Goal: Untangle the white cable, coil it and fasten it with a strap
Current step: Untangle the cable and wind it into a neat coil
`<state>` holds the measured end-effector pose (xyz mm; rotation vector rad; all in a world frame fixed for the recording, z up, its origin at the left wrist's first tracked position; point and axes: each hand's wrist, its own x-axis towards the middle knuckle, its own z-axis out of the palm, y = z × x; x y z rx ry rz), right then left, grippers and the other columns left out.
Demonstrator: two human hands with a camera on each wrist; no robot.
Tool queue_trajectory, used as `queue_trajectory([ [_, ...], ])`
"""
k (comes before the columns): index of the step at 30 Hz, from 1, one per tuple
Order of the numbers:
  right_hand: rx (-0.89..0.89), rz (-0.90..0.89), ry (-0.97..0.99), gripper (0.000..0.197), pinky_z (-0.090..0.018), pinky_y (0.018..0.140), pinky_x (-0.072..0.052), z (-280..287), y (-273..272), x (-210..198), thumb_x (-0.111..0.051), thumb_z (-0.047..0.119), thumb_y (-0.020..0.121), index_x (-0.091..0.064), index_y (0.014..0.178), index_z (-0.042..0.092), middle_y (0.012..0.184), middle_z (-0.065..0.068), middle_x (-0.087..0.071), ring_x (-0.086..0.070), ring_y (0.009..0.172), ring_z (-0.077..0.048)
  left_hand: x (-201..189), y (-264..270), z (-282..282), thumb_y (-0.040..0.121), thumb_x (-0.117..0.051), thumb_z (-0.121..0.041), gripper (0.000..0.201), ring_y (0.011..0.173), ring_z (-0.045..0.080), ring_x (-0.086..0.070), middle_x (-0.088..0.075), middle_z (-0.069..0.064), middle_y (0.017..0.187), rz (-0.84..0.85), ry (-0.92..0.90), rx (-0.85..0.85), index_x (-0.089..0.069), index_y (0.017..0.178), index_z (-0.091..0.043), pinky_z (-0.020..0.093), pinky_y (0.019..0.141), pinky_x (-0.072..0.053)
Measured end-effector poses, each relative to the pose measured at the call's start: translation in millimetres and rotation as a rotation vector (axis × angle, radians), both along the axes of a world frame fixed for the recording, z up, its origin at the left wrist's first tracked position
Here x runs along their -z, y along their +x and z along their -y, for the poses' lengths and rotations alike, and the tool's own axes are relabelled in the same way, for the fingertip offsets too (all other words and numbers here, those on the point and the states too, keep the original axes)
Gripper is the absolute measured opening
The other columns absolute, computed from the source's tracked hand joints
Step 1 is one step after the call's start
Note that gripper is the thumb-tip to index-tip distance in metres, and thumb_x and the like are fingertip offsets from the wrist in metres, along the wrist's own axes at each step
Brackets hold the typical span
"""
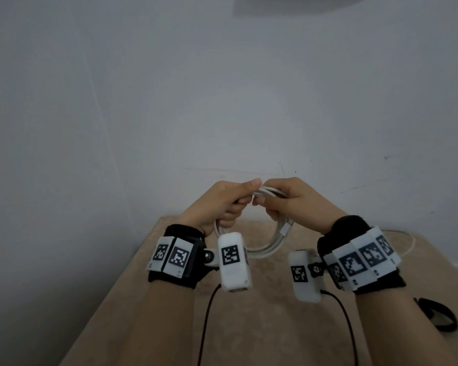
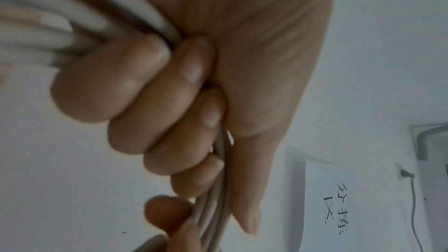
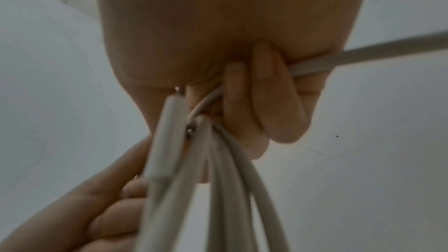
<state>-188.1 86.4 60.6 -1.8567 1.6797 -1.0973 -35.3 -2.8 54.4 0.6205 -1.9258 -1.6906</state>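
Observation:
The white cable [image 1: 266, 247] hangs as a coil of several loops above the table, held up between both hands. My left hand [image 1: 228, 199] grips the top left of the coil, fingers curled round the bundled strands [image 2: 218, 208]. My right hand [image 1: 283, 199] grips the top right of the coil, fingers wrapped round the strands [image 3: 223, 170]. A white connector end [image 1: 286, 228] hangs by my right palm. One loose strand [image 3: 363, 55] runs off to the right from my right hand. A black strap [image 1: 439, 314] lies curled on the table at the right, below my right forearm.
The beige table [image 1: 249, 326] sits against a pale wall [image 1: 222, 101]. A loose stretch of white cable [image 1: 410, 241] curves on the table behind my right wrist. Two black camera leads [image 1: 206, 326] hang from the wrist units toward me.

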Motion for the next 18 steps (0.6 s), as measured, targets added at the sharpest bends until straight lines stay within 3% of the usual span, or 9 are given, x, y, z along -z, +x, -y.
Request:
queue_trajectory([
  [2,0.075,-0.019,-0.103,0.019,-0.018,0.056,-0.037,-1,-1,-1,-0.059,0.029,0.092,-0.066,0.080,0.016,0.060,0.012,-0.061,-0.048,0.052,0.000,-1,0,2,0.074,-0.061,-0.052,0.044,0.033,0.006,-0.015,-0.023,-0.008,0.043,-0.056,0.011,-0.049,-0.038,0.051,-0.022,0.019,0.036,-0.010],
  [4,0.152,0.078,-0.196,0.018,-0.015,0.057,-0.034,-2,-4,-2,-0.060,0.037,0.090,-0.069,0.087,0.021,0.071,0.017,-0.063,-0.051,0.053,0.005,-1,1,3,0.074,-0.061,-0.053,0.045,0.034,0.006,-0.014,-0.022,-0.007,0.044,-0.116,0.027,-0.093,-0.035,0.055,-0.022,0.019,0.036,-0.010],
  [7,0.255,0.198,-0.268,0.024,-0.017,0.056,-0.031,-4,-11,-5,-0.055,0.039,0.093,-0.070,0.088,0.021,0.057,0.028,-0.058,-0.049,0.049,0.009,-1,3,6,0.077,-0.060,-0.053,0.045,0.034,0.006,-0.014,-0.021,-0.007,0.045,-0.216,0.072,-0.150,-0.034,0.056,-0.022,0.019,0.036,-0.009],
  [11,0.336,0.286,-0.343,0.032,-0.018,0.056,-0.030,-5,-24,-5,-0.058,0.037,0.092,-0.072,0.079,0.012,0.061,0.018,-0.061,-0.048,0.048,0.006,-2,6,10,0.087,-0.057,-0.048,0.047,0.034,0.006,-0.014,-0.020,-0.008,0.045,-0.347,0.170,-0.225,-0.033,0.057,-0.022,0.019,0.034,-0.011],
  [14,0.354,0.371,-0.410,0.031,-0.007,0.046,-0.031,-7,-29,-6,-0.061,0.028,0.091,-0.069,0.063,0.017,0.048,0.013,-0.047,-0.042,0.042,0.000,-4,7,11,0.090,-0.055,-0.046,0.046,0.031,0.004,-0.016,-0.020,-0.008,0.043,-0.440,0.236,-0.259,-0.032,0.059,-0.020,0.017,0.031,-0.013],
  [18,0.303,0.470,-0.407,0.031,-0.011,0.040,-0.025,-6,-26,-7,-0.059,0.024,0.093,-0.066,0.065,0.014,0.049,0.012,-0.040,-0.030,0.040,-0.002,-6,4,9,0.092,-0.053,-0.046,0.047,0.030,0.004,-0.016,-0.020,-0.008,0.042,-0.524,0.273,-0.295,-0.033,0.058,-0.020,0.017,0.030,-0.014],
])
